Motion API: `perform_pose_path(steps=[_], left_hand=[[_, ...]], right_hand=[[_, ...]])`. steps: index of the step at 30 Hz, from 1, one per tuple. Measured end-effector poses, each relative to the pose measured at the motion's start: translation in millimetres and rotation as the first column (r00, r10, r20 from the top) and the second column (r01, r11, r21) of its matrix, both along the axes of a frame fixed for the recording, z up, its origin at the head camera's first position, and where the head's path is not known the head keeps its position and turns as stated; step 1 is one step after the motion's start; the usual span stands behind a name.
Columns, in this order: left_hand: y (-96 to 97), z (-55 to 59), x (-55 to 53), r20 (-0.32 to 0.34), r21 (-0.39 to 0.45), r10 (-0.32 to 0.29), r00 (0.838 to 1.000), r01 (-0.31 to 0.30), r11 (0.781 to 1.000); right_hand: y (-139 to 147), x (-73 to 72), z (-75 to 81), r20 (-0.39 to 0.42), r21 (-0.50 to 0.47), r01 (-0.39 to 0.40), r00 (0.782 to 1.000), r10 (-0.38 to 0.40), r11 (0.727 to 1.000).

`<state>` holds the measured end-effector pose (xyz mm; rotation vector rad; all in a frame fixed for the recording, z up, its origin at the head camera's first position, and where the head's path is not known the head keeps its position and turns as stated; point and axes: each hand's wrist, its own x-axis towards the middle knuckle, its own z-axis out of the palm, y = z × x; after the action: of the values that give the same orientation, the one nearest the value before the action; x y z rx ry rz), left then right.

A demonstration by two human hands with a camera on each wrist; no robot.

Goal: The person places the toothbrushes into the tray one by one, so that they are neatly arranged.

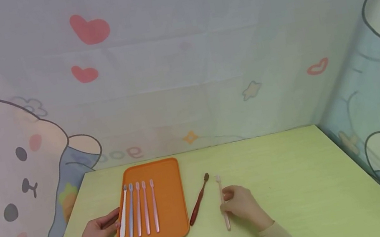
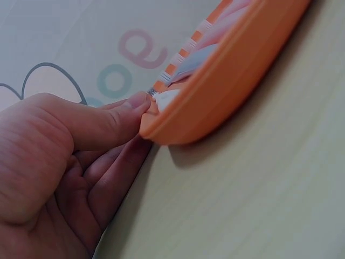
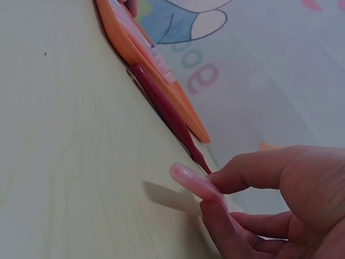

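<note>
My left hand [image 1: 98, 236] grips the left rim of an orange tray [image 1: 170, 206], its thumb on top of the edge in the left wrist view. In the tray several toothbrushes lie side by side: a white toothbrush [image 1: 124, 215] nearest the thumb, a blue toothbrush [image 1: 131, 213], then pink toothbrushes [image 1: 146, 211]. Right of the tray, a dark red toothbrush [image 1: 198, 206] lies slanted on the table. My right hand [image 1: 241, 204] pinches a pale pink toothbrush [image 1: 227, 224] between thumb and fingers, bristle head pointing away; its handle end [image 3: 188, 178] casts a shadow on the table.
The pale yellow-green table [image 1: 300, 183] extends to the right of my right hand. A printed cloth backdrop [image 1: 180, 61] with hearts and cartoon animals rises behind the table's far edge and at both sides.
</note>
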<state>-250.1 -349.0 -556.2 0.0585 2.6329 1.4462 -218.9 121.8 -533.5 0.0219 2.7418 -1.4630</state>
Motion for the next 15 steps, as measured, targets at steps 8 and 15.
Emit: perform_pose_path(steps=[8,15], left_hand=[[2.2,-1.4,-2.8,-0.001,0.021,-0.013,1.000,0.013,1.000],[-0.4,-1.3,-1.7,-0.005,-0.044,-0.001,1.000,0.001,0.999]], right_hand=[[6.4,0.1,-4.5,0.046,-0.082,0.006,0.999,-0.002,0.997],[8.5,1.0,-1.1,0.041,-0.120,0.001,0.999,0.004,0.993]])
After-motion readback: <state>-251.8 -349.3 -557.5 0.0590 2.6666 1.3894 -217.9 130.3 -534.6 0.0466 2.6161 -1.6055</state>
